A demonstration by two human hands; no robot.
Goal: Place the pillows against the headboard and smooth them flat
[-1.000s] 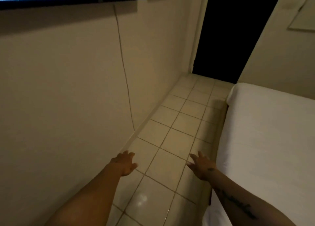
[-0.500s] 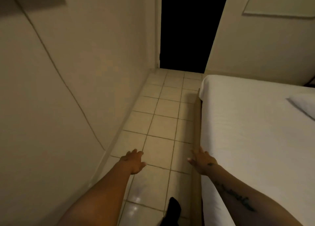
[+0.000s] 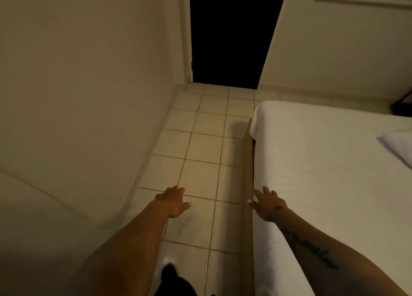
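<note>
A bed with a white sheet point(image 3: 323, 173) fills the right side. Only the corner of one white pillow point(image 3: 399, 147) shows, lying on the sheet at the right edge. The headboard is out of sight. My left hand point(image 3: 172, 202) hovers over the tiled floor, fingers apart, holding nothing. My right hand point(image 3: 266, 203) is stretched out over the bed's near edge, fingers spread and empty. Both hands are far from the pillow.
A narrow aisle of beige floor tiles point(image 3: 200, 144) runs between the left wall point(image 3: 89, 94) and the bed. A dark doorway point(image 3: 229, 34) opens at its far end. My dark-clad leg point(image 3: 174, 282) shows at the bottom. A dark furniture corner point(image 3: 403, 108) sits far right.
My view has swung to the right: the wall television left the frame, more of the bed came in and the pillow corner appeared. My hands stayed stretched out and empty.
</note>
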